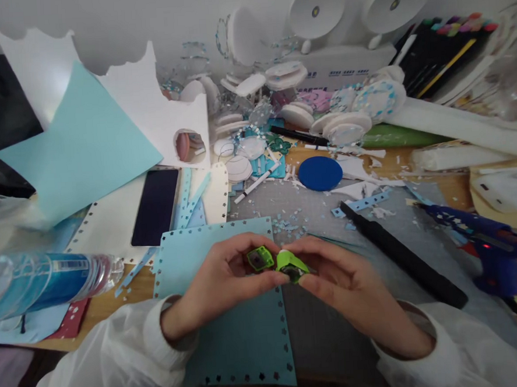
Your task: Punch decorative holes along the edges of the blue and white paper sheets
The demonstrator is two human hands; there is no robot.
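Note:
My left hand [232, 271] is closed on a small lime-green piece [261, 259] with a dark middle. My right hand [346, 275] grips a lime-green craft punch [292, 261], pinched between thumb and fingers, with dark parts showing inside. Both green parts are side by side; whether they are joined is hidden by the fingers. Under my left hand lies a light-blue sheet [237, 346] with small flower-shaped holes along its edges. Tiny blue punched bits [289, 224] are scattered just beyond my hands.
A water bottle [66, 281] lies at the left, near a phone [156, 205]. To the right are a black stick-like tool [402, 255] and a blue glue gun [484, 238]. A blue disc [320, 173], white foam discs [297, 115] and paper scraps crowd the back.

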